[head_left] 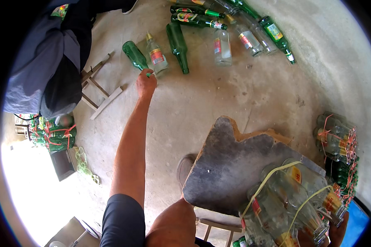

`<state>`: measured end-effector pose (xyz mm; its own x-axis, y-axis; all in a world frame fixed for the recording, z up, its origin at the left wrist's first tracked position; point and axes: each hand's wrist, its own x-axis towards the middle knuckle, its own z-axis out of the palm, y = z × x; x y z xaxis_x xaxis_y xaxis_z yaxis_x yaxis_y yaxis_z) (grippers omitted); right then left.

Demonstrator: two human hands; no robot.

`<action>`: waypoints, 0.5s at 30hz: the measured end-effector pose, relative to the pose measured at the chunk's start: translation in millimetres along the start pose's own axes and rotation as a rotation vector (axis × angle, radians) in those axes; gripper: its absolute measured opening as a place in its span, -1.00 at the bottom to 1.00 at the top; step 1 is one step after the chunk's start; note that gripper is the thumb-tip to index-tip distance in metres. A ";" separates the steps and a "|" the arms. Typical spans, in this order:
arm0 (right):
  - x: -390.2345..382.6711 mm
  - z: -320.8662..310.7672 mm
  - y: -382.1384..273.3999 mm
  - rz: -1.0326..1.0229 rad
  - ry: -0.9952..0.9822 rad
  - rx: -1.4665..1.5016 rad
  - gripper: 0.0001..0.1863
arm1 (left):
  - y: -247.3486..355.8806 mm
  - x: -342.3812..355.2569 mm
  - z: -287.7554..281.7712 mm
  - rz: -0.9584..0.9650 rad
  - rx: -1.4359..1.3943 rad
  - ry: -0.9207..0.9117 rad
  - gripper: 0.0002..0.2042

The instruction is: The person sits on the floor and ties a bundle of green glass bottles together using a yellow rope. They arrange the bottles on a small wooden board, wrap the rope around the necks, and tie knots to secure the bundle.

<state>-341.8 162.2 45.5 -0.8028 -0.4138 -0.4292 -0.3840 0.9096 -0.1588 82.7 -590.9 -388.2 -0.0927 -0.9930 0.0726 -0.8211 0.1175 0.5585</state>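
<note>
My left hand (146,83) reaches forward over the floor, its fingers closed around the neck of a green glass bottle (134,54). Beside that bottle lies a clear bottle (156,57) with a red and yellow label, and a bare green bottle (178,45) is to its right. At the lower right, a bundle of clear bottles (276,206) tied with yellow-green string leans on a dark, broken-edged board (235,164). My right hand (338,229) is against the bottle necks of this bundle, gripping there; its fingers are partly hidden behind the glass.
Several more green and clear bottles (247,35) lie along the wall ahead. Red-tied bottle bundles (337,138) stand at the right, others (59,133) at the far left. A wooden stool (97,88) lies near a person in dark clothes (45,61). Loose green string (84,164) is on the floor.
</note>
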 end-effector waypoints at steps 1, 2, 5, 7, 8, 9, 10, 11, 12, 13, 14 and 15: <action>1.3 -3.8 -4.3 0.027 -0.024 -0.069 -0.60 | 0.2 -3.9 0.9 0.001 0.003 -0.015 -0.77; 0.3 -4.4 -6.0 0.032 -0.033 -0.114 -0.60 | 3.3 -8.8 2.0 0.004 0.003 -0.031 -0.77; 2.0 -6.2 -7.0 0.019 -0.030 -0.186 -0.59 | 9.8 -18.5 0.1 0.049 -0.004 -0.038 -0.79; 2.0 -7.8 -6.4 0.016 -0.035 -0.212 -0.58 | 13.3 -23.7 -0.5 0.071 -0.013 -0.043 -0.80; 1.4 -7.7 -5.8 0.018 -0.035 -0.226 -0.58 | 15.0 -26.0 0.2 0.073 -0.018 -0.055 -0.80; 1.8 -8.0 -5.3 0.019 -0.035 -0.236 -0.58 | 16.6 -27.2 -0.1 0.074 -0.024 -0.066 -0.80; 1.0 -8.4 -5.2 0.021 -0.034 -0.247 -0.58 | 17.2 -27.8 -0.4 0.080 -0.024 -0.071 -0.80; 2.1 -8.3 -4.8 0.019 -0.035 -0.256 -0.57 | 16.9 -27.8 -0.7 0.085 -0.024 -0.074 -0.80; 1.7 -8.6 -4.5 0.021 -0.036 -0.264 -0.57 | 16.9 -27.1 -0.6 0.091 -0.024 -0.078 -0.80; 2.0 -8.9 -4.0 0.023 -0.033 -0.268 -0.57 | 17.6 -24.6 -0.1 0.094 -0.028 -0.085 -0.80; 2.3 -8.2 -4.2 0.029 -0.032 -0.274 -0.56 | 22.6 -21.9 -1.4 0.098 -0.032 -0.094 -0.81; 1.4 -8.8 -3.8 0.034 -0.031 -0.280 -0.56 | 27.2 -19.3 -1.9 0.103 -0.037 -0.104 -0.82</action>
<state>-345.5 157.9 53.4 -0.8046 -0.3782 -0.4578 -0.4719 0.8752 0.1062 63.2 -568.5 -372.9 -0.2345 -0.9710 0.0459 -0.7833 0.2167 0.5827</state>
